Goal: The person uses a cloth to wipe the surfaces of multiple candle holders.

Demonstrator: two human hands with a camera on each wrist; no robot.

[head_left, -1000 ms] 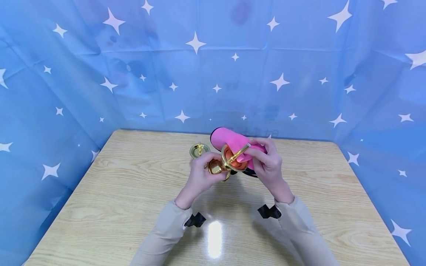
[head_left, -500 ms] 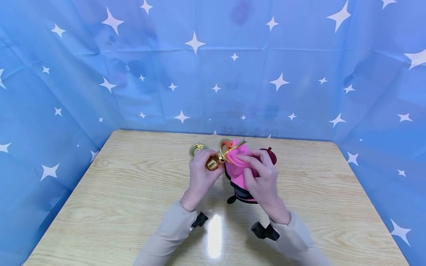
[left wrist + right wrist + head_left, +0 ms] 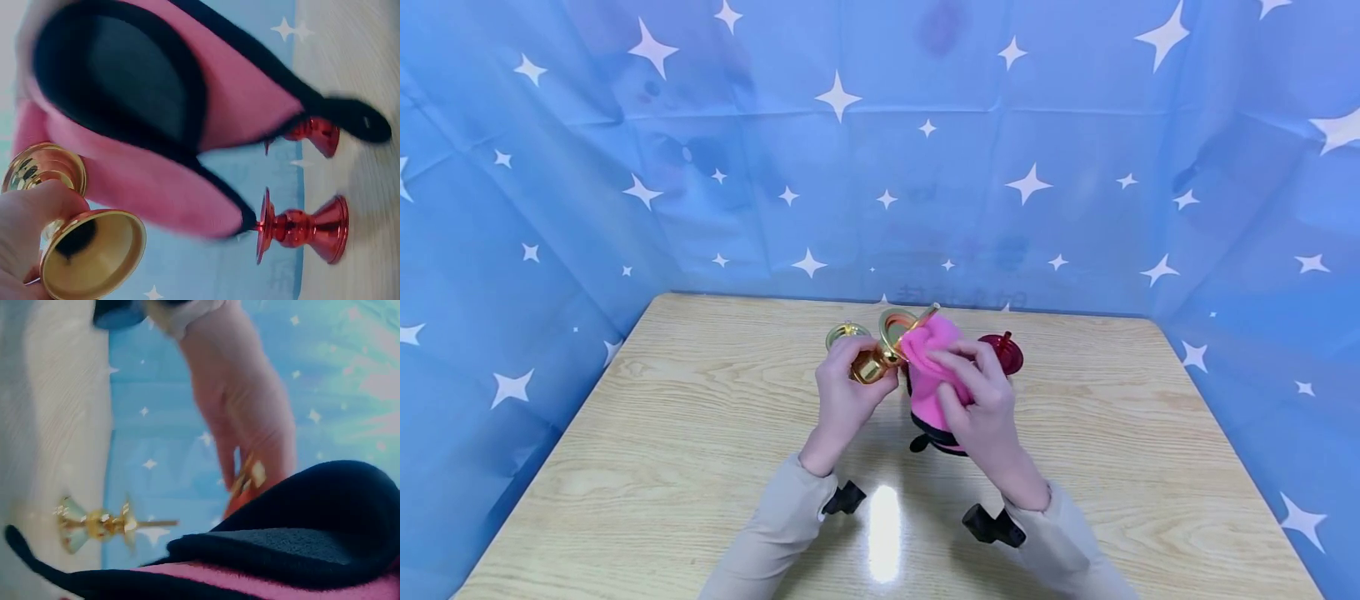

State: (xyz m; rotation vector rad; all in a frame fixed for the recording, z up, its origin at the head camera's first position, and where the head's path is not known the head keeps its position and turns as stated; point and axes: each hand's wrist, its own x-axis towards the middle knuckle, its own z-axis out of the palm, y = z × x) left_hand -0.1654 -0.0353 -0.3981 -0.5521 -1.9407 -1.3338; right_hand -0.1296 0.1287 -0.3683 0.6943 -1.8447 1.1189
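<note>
My left hand grips a gold candlestick by its stem and base, tilted above the table with its spike end up and to the right. In my right hand is a pink cloth with black trim, bunched against the candlestick's dish and spike. The left wrist view shows the candlestick's hollow base facing the camera. There the cloth hangs with a dark pocket-like opening and a black tab.
A second gold candlestick stands on the table, behind my left hand in the head view. Red candlesticks stand behind the cloth, one showing right of it. A blue star-patterned curtain surrounds the wooden table.
The candlestick has tipped and shifted slightly left, its spike now higher. The cloth's loose end has swung from the far side down toward me, uncovering a red candlestick on the right.
</note>
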